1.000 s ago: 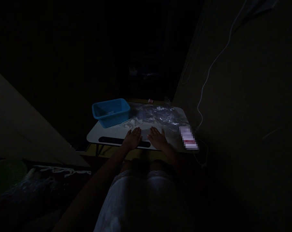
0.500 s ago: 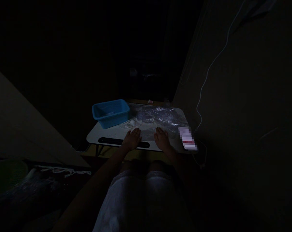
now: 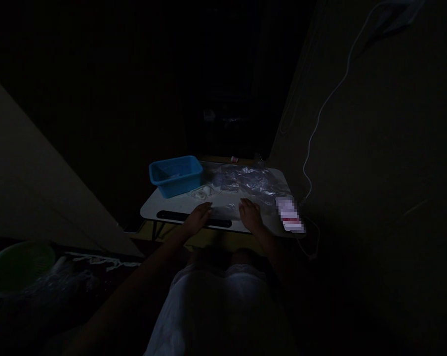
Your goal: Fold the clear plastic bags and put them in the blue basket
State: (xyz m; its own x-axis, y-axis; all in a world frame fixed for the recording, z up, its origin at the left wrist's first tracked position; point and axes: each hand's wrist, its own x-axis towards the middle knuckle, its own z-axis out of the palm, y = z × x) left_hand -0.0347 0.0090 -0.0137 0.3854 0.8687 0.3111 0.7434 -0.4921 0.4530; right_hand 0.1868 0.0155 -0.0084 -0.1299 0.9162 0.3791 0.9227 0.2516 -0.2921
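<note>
while your two hands rest apart near the front edge of the white tabletop, a piece of clear plastic lies between them, its long axis seeming to run side to side, roughly along that edge. your left hand is at its left end, beside the dark slot, and your right hand is at its right end; neither looks clearly nearer. the fingers of both hands lie close together, slightly bent, but it is too dark to tell whether they pinch the plastic or merely press it. beyond it, further from you, spreads the crumpled plastic sheet, with the blue basin off to the left.
</note>
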